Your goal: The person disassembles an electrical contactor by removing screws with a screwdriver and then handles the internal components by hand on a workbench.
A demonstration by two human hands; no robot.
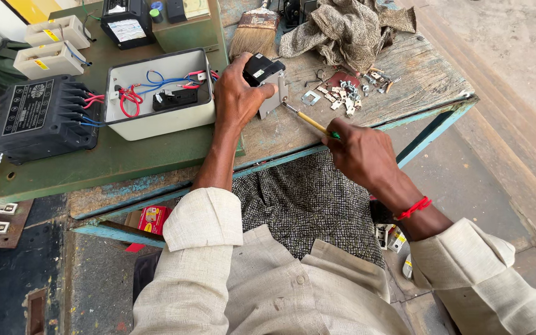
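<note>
Left of the open white box (159, 93) with its red and blue wires: a black ribbed unit (41, 118), partly cut off by the frame edge. Right of the box, left hand (238, 96) clamped on a small black-and-grey switch part (267, 80) — underside hidden. Further right, right hand (362, 152) closed round a yellow-handled screwdriver (308, 120), handle end buried in the fist; shaft slanting up-left, tip at the part. Beyond — scattered screws (348, 93), crumpled cloth (348, 28).

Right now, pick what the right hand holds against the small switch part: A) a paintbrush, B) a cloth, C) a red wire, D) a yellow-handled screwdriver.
D: the right hand grips a yellow-handled screwdriver, its tip at the black-and-grey switch part that the left hand steadies on the wooden bench.
</note>
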